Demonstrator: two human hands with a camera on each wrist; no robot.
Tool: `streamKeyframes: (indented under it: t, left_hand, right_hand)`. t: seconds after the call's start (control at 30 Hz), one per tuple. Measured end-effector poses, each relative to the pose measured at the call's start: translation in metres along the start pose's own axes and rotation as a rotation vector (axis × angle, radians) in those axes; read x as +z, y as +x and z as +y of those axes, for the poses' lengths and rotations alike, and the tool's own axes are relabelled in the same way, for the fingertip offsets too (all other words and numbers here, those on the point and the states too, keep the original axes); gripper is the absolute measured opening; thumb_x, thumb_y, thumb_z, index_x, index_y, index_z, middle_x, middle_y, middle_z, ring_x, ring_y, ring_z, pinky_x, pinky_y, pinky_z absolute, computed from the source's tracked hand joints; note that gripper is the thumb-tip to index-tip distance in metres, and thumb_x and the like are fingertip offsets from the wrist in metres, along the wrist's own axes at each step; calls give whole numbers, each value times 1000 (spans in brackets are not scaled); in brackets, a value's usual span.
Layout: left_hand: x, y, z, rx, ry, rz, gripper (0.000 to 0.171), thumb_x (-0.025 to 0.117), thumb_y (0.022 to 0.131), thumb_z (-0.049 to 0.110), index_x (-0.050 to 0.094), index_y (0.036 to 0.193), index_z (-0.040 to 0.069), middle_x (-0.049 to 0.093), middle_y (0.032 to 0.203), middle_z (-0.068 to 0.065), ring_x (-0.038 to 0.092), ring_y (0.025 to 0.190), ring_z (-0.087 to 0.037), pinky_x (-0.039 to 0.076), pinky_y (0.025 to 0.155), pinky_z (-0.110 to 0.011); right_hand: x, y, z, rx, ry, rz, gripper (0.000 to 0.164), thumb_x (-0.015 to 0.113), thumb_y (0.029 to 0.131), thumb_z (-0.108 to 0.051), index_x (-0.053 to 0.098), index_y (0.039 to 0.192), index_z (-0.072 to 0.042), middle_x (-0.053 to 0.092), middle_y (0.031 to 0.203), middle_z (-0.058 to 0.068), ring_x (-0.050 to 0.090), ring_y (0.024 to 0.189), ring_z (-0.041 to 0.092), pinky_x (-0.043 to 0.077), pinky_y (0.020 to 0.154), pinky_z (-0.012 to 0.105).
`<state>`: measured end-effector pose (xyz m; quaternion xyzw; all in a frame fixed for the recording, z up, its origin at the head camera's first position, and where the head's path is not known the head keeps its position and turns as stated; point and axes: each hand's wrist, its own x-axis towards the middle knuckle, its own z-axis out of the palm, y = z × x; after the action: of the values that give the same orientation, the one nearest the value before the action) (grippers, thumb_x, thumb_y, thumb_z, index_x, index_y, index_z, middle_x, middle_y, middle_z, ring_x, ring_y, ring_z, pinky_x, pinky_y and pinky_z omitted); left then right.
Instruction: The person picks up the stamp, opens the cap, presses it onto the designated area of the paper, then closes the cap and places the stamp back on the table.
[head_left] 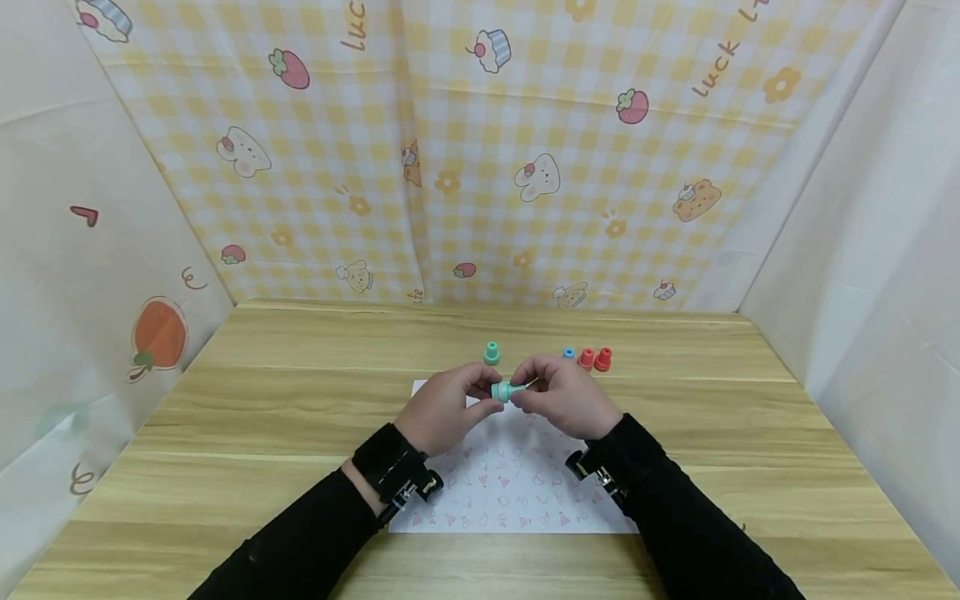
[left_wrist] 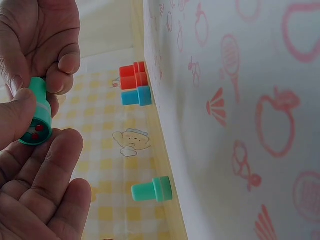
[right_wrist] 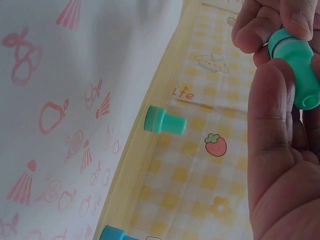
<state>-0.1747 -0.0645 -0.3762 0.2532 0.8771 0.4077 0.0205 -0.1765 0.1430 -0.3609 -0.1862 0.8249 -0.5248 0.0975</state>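
Observation:
Both hands meet over a white sheet of paper (head_left: 517, 500) printed with small red pictures. Between them lies a green toy stamp (head_left: 504, 392), held sideways. My left hand (head_left: 442, 408) pinches its wide end between thumb and fingers. At the narrow handle, the thumb and fingers of my right hand (head_left: 564, 397) grip it. Red shapes show inside the stamp's wide end (left_wrist: 37, 132) in the left wrist view. The right wrist view shows the round tip of the handle (right_wrist: 309, 101), while fingers hide part of the body.
Beyond the paper, another green stamp (head_left: 491, 353) stands on the wooden table (head_left: 300, 358). To its right are a blue stamp (head_left: 569, 353) and two red stamps (head_left: 587, 359), close together. A yellow checked cloth (head_left: 480, 225) hangs behind the table, with white cloth at both sides.

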Motion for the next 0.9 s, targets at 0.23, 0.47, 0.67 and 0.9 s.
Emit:
streamKeyframes:
  t: [0.23, 0.47, 0.67, 0.9]
  left_hand:
    - [0, -1, 0, -4, 1, -10, 24, 64, 87, 34, 58, 108, 25, 64, 100, 14, 62, 93, -4, 52, 82, -35]
    - [0, -1, 0, 3, -4, -8, 23, 65, 86, 33, 59, 107, 26, 64, 99, 16, 62, 92, -3, 52, 82, -36]
    - [0, -1, 0, 2, 0, -12, 21, 65, 86, 33, 60, 106, 26, 64, 97, 16, 61, 91, -1, 52, 82, -35]
    - [0, -1, 1, -12, 16, -8, 17, 66, 85, 34, 62, 101, 28, 65, 92, 19, 61, 87, 2, 51, 79, -29]
  right_hand:
    - [2, 0, 0, 2, -17, -1, 9, 66, 85, -13, 62, 93, -12, 64, 93, 5, 63, 74, 20, 53, 63, 31]
    - [2, -1, -1, 15, -16, 1, 10, 66, 85, -13, 63, 94, -10, 64, 92, 6, 63, 73, 20, 53, 63, 29]
    - [3, -1, -1, 18, -33, -1, 12, 66, 86, -16, 64, 95, -10, 65, 95, 7, 63, 75, 23, 54, 65, 29]
    - [5, -3, -3, 26, -75, 23, 8, 67, 85, -18, 66, 93, -17, 67, 93, 0, 64, 75, 15, 54, 66, 30]
